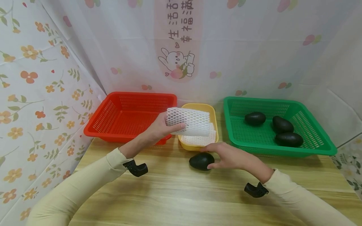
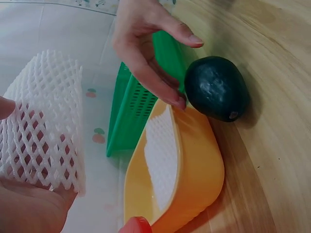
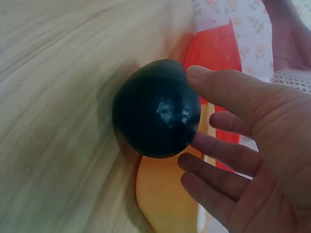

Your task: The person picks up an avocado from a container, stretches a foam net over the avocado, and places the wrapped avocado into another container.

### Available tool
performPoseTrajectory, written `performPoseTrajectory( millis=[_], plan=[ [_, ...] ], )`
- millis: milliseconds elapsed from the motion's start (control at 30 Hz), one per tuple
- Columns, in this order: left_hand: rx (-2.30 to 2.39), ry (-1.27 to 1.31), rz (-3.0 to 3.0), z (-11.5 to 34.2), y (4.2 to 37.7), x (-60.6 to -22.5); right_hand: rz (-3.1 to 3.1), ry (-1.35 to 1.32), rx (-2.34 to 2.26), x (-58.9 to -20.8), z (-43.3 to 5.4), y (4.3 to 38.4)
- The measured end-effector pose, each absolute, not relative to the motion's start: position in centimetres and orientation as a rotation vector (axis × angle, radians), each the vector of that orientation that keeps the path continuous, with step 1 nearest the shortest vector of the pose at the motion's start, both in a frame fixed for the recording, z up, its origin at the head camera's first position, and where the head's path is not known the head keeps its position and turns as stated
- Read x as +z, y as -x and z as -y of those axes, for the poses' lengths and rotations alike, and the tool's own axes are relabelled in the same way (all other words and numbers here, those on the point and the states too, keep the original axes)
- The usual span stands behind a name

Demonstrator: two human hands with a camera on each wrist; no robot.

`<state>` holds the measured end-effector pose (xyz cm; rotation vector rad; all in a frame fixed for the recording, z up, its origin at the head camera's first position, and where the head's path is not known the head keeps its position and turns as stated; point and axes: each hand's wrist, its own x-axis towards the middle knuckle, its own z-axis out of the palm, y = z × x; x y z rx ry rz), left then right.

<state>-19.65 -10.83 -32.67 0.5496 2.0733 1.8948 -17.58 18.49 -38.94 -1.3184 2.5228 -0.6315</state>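
A dark avocado is set on the wooden table, just in front of the yellow basket, its long axis laid roughly left to right. It is placed at the left of the right hand, by far the nearer of the two, and is bracketed by that hand's thumb and fingers, which are spread wide with nothing gripped (whether skin is met by a fingertip cannot be told). A white foam net is held by the left hand, raised above the left part of the yellow basket, in which more white netting is seen. Farther out, three avocados are held in the green basket at right; the red basket is stood at left. No brand or label can be made out; on the cloth behind, 生活 and 幸福满 can be read, stacked from the bottom upward.
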Motion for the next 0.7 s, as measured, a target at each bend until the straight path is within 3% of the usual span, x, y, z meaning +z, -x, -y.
performPoseTrajectory(
  millis=[700],
  plan=[
    [1.866, -0.563, -2.068, 10.7, 19.8, -32.9, -2.512, 1.274, -0.527, -40.9, -17.5, 17.7]
  ],
)
